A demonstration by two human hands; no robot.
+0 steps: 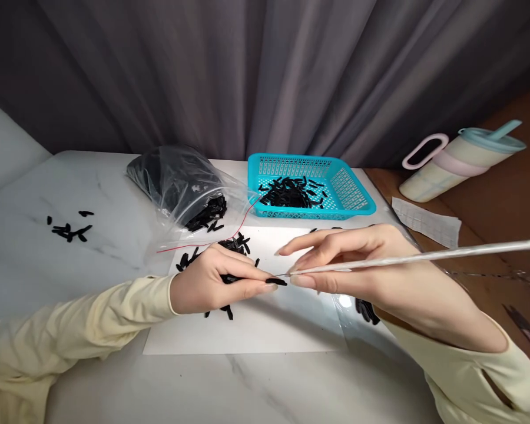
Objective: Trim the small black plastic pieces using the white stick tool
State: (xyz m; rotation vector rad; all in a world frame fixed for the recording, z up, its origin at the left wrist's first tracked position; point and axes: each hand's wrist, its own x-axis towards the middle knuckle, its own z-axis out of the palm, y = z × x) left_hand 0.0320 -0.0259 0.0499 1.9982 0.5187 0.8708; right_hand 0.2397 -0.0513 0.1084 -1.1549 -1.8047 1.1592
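Observation:
My left hand (218, 280) pinches a small, narrow black piece (276, 282) between thumb and fingertips, over a white sheet (247, 341). My right hand (357, 262) grips a long, slim whitish rod (433, 255) near its end. From that end a thin, needle-like tip (281, 275) reaches toward the black piece; whether they touch I cannot tell. Beneath and behind my left hand lies a pile of similar black pieces (241, 242), partly hidden by it. More black pieces (367, 311) lie in clear plastic below my right wrist.
A clear zip bag (172, 188) of black pieces spills open at the back. Beside it stands a turquoise basket (366, 206) holding more. Several loose pieces (73, 231) lie at left. To the right are a tumbler (450, 168), a paper slip (428, 222) and scissors (527, 333).

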